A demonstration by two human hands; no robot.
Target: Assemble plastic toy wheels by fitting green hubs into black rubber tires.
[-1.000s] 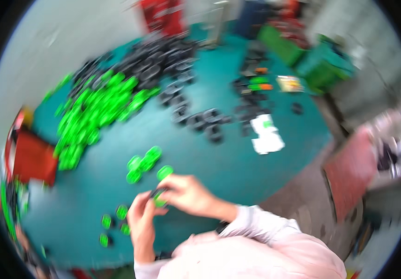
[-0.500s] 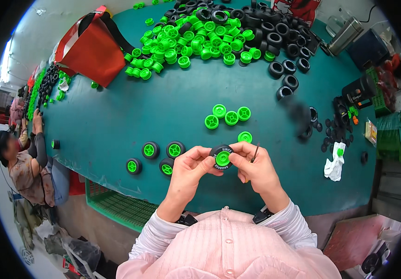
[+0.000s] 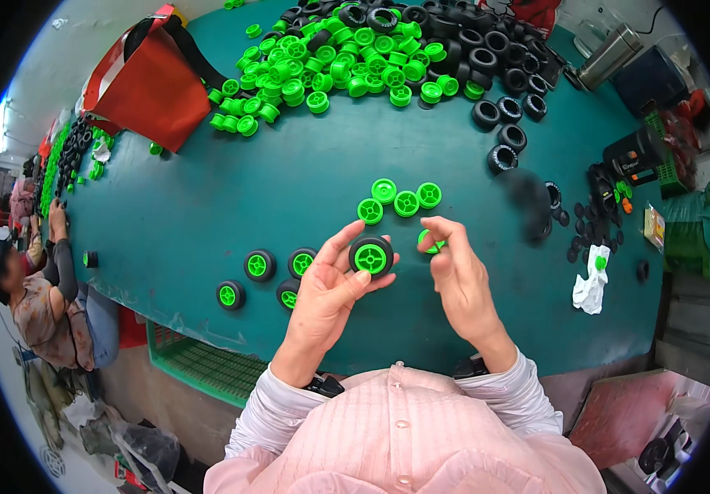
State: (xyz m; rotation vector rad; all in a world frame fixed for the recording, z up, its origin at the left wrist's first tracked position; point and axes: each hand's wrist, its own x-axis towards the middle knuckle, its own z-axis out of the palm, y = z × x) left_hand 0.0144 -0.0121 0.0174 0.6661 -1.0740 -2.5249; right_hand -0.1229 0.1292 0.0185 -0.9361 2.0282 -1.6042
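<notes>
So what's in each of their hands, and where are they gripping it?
Left hand pinches an assembled wheel by its black tyre rim. Right hand holds a green hub at the fingertips.

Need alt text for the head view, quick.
The left hand holds an assembled wheel, black tyre on green hub, while the right hand pinches a loose green hub above a teal table.
</notes>
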